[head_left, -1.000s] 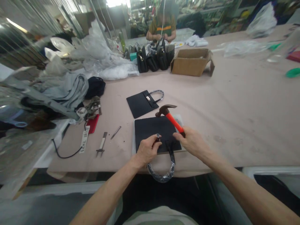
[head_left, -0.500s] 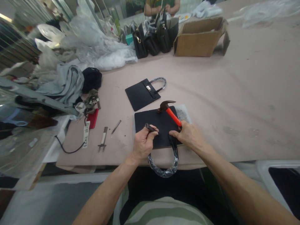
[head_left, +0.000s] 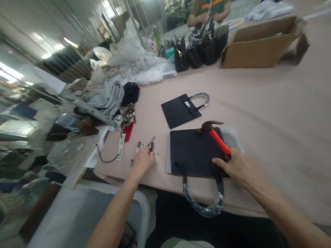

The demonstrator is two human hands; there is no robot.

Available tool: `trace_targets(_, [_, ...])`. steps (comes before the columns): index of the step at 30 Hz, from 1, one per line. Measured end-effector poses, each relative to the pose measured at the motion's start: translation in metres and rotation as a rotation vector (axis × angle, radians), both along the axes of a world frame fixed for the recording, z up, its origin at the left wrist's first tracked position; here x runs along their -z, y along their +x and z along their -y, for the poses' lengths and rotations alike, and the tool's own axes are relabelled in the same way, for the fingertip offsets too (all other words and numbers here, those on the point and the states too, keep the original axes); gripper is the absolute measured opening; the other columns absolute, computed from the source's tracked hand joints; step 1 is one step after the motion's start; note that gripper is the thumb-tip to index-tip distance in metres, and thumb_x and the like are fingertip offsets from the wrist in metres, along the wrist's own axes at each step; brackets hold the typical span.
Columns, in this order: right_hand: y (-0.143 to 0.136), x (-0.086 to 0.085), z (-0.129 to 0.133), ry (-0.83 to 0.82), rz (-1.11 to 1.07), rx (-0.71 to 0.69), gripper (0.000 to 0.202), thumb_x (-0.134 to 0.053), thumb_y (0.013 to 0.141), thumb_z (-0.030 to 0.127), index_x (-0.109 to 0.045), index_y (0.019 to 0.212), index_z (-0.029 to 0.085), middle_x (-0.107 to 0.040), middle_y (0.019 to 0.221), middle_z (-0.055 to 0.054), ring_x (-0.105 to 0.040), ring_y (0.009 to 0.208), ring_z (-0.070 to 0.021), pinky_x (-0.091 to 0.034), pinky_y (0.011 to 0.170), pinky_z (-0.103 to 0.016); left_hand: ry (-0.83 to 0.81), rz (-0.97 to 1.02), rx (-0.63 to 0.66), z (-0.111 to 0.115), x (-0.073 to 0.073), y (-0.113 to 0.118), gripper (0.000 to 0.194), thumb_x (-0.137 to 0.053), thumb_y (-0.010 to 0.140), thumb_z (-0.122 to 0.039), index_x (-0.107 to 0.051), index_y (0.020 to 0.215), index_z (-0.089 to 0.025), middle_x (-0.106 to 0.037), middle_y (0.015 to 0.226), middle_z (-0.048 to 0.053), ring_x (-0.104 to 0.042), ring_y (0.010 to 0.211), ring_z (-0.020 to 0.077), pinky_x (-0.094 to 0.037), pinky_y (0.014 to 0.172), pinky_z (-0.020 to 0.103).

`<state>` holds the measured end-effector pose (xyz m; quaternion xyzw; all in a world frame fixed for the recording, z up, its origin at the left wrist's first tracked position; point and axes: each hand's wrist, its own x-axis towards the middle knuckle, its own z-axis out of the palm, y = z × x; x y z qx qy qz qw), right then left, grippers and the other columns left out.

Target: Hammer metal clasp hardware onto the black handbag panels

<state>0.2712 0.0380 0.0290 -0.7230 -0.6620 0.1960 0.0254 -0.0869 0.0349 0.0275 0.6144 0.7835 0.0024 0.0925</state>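
Note:
My right hand [head_left: 239, 166] grips the orange handle of a hammer [head_left: 218, 138], whose dark head hovers over the far edge of a flat black bag panel [head_left: 193, 151]. The bag's plastic-wrapped handle [head_left: 204, 206] hangs over the table's near edge. My left hand [head_left: 141, 162] is out to the left of the bag, low on the table, its fingers closed on a short dark punch [head_left: 151, 147]. The punch lies next to a thin metal rod [head_left: 151, 140] and a flat metal tool [head_left: 138, 147].
A smaller black bag [head_left: 181, 111] lies beyond the panel. A red card [head_left: 128, 131], keys and a tagged cord lie at the left, by piled cloth [head_left: 108, 96] and plastic. Upright black bags [head_left: 199, 51], a cardboard box [head_left: 258, 51] and another person [head_left: 209, 10] are far back.
My left hand has left the bag and swung left with the punch, down to the loose tools. The hammer has stayed over the panel. My view has turned left.

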Motion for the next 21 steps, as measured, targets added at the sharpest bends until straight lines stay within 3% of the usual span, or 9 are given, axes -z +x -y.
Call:
trace_targets(4, [0.005,0.010,-0.006,-0.002,0.004,-0.004,0.051,-0.051,0.087,0.069,-0.060,0.092,0.019,-0.065,0.071,-0.012,-0.062,0.064,-0.0308,-0.041,0.056,-0.038,0.064,-0.051,-0.024,-0.012,-0.005,-0.005,0.029,-0.047,0.098,-0.024,-0.075,0.100,-0.018,-0.076,0.105,0.015,-0.072,0.098,0.0270,-0.051,0.084,0.034])
trace_targets(8, [0.006,0.013,-0.009,0.014,0.019,-0.007,0.051,-0.051,0.085,0.071,-0.058,0.085,0.021,-0.064,0.069,-0.012,-0.061,0.063,-0.0305,-0.041,0.055,-0.038,0.071,-0.056,-0.033,-0.040,-0.006,-0.013,0.026,-0.050,0.097,-0.026,-0.074,0.103,-0.018,-0.075,0.112,0.015,-0.070,0.104,0.0268,-0.050,0.087,0.033])
trace_targets(15, [-0.003,-0.001,-0.003,0.015,0.030,0.008,0.048,-0.056,0.086,0.065,-0.062,0.096,0.018,-0.066,0.076,-0.009,-0.064,0.069,-0.0263,-0.039,0.058,-0.033,-0.093,0.065,0.055,-0.082,0.002,-0.026,0.007,-0.066,0.079,-0.016,-0.071,0.084,-0.014,-0.076,0.095,0.020,-0.072,0.100,0.0338,-0.052,0.085,0.037])
trace_targets(18, [-0.007,-0.006,-0.001,-0.008,0.020,0.031,0.046,-0.060,0.086,0.062,-0.061,0.100,0.018,-0.068,0.081,-0.008,-0.065,0.074,-0.0252,-0.038,0.060,-0.032,-0.081,0.079,0.056,-0.088,-0.002,-0.028,0.008,-0.063,0.081,-0.017,-0.067,0.087,-0.013,-0.075,0.095,0.022,-0.072,0.101,0.0340,-0.053,0.087,0.039])
trace_targets(20, [-0.007,-0.007,0.000,-0.020,0.014,0.047,0.045,-0.061,0.086,0.061,-0.061,0.101,0.018,-0.068,0.083,-0.009,-0.066,0.077,-0.0254,-0.038,0.061,-0.032,0.019,0.254,-0.024,-0.083,-0.007,-0.022,0.015,-0.059,0.085,-0.021,-0.063,0.097,-0.014,-0.075,0.089,0.016,-0.074,0.093,0.0289,-0.056,0.083,0.037])
trace_targets(21, [-0.007,-0.008,0.000,-0.023,0.008,0.052,0.044,-0.062,0.086,0.061,-0.061,0.100,0.019,-0.068,0.084,-0.009,-0.066,0.079,-0.0257,-0.038,0.062,-0.033,0.084,0.445,-0.082,-0.077,-0.010,-0.015,0.020,-0.059,0.086,-0.023,-0.061,0.103,-0.014,-0.074,0.085,0.012,-0.074,0.086,0.0260,-0.058,0.079,0.036])
